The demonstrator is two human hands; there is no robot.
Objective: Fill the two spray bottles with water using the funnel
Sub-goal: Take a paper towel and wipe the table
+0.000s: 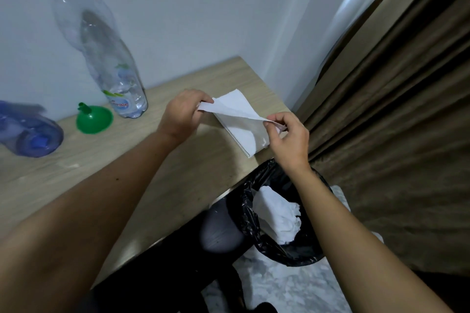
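A green funnel rests wide end down on the wooden table, spout up. Behind it stands a tall clear water bottle with a blue cap, a little water at its bottom. A blue translucent spray bottle sits at the far left, partly cut off and blurred. At the table's right end lies a stack of white paper napkins. My left hand pinches one corner of the top napkin and my right hand pinches the opposite corner, lifting it off the stack.
Below the table's right edge stands a bin with a black liner holding crumpled white tissue. A brown curtain hangs close on the right. The grey wall meets the table's back edge. My dark-clothed knee is under the table.
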